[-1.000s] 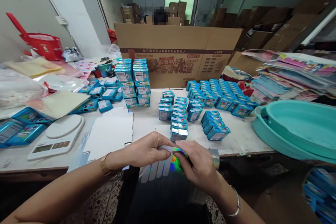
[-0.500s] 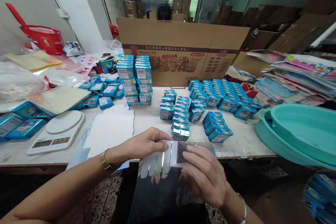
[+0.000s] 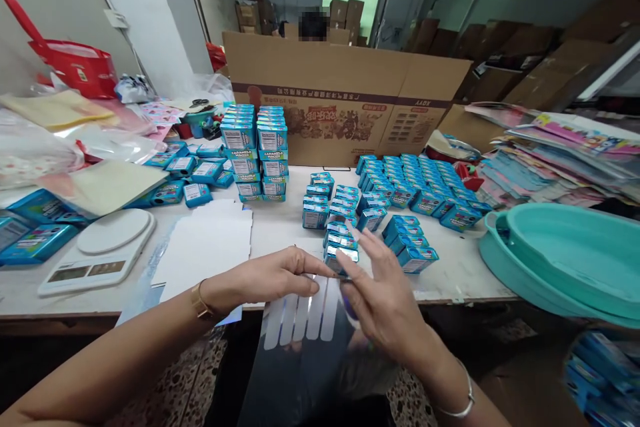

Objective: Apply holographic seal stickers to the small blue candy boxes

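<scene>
My left hand (image 3: 280, 273) pinches the top edge of a glossy clear sticker sheet (image 3: 300, 367), thumb on top. The sheet slopes down from the table edge towards my lap and bears several pale, round-ended strips. My right hand (image 3: 383, 293) is raised beside the front of a row of small blue boxes (image 3: 340, 240), fingers partly spread. A pale, see-through sticker strip (image 3: 353, 229) seems to be at its fingertips, though blur makes its outline faint. The left index fingertip comes close to the front box of that row.
Blue boxes stand stacked (image 3: 259, 147) at centre-left and in rows (image 3: 415, 180) to the right. White paper sheets (image 3: 205, 247) and a kitchen scale (image 3: 100, 250) lie left. Teal basins (image 3: 565, 260) sit right. A large cardboard carton (image 3: 345, 93) closes off the back; a person's head shows behind it.
My right hand has moved up and forward from the sticker sheet to the front boxes, and a strip has come away from the sheet. My left hand stays on the sheet.
</scene>
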The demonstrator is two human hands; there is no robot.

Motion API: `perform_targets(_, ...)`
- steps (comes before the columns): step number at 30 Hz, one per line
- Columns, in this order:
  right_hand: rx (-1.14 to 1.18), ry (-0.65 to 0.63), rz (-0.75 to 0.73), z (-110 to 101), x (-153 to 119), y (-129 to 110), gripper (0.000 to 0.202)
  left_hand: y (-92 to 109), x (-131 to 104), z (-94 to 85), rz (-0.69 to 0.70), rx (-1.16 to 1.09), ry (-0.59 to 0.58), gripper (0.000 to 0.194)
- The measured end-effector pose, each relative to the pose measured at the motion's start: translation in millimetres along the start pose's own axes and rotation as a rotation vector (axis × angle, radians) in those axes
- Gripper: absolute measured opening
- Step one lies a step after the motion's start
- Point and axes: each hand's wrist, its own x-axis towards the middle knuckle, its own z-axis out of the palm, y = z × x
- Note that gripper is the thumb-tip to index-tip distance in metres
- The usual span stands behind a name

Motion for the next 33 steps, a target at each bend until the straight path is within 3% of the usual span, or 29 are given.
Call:
perform_targets(2, -0.011, -0.008, -0.008, 6, -8, -9, 0.032, -2, -1, -0.4, -0.046, -0.068, -0.029, 0.034)
perform_targets(8, -0.104, 0.155, -0.018, 9, -23, -20, 0.022, -13, 1, -0.2, -0.197, -0.358, -0.078, 0.034)
perform_targets(11, -0.035, 0.177, -0.008, 6, -24, -20, 0.016, -11, 2, 1.1, -0.189, -0.386, -0.081, 0.030)
perform_targets(16, 0.153, 0.144, 0.131, 4, -22, -17, 0.014, -2, 1, 4.1, -0.182, -0.350, -0.094, 0.030)
perform_targets(21, 0.095, 0.214, 0.060, 6, -22, -16, 0.014, -6, 3, 2.5, -0.183, -0.401, -0.090, 0.029)
perform_targets(25, 0.058, 0.241, 0.039, 0, -27, -16, 0.013, -17, 9, -12.4, -0.173, -0.391, -0.039, 0.033)
perform_targets(29, 0.057, 0.186, 0.119, -8, -27, -9, 0.011, -21, 16, -27.0, -0.187, -0.359, 0.043, 0.031)
perform_targets(33, -0.035, 0.049, 0.174, -2, -18, -3, 0.033, -15, 21, -24.1, -0.217, -0.376, -0.041, 0.035)
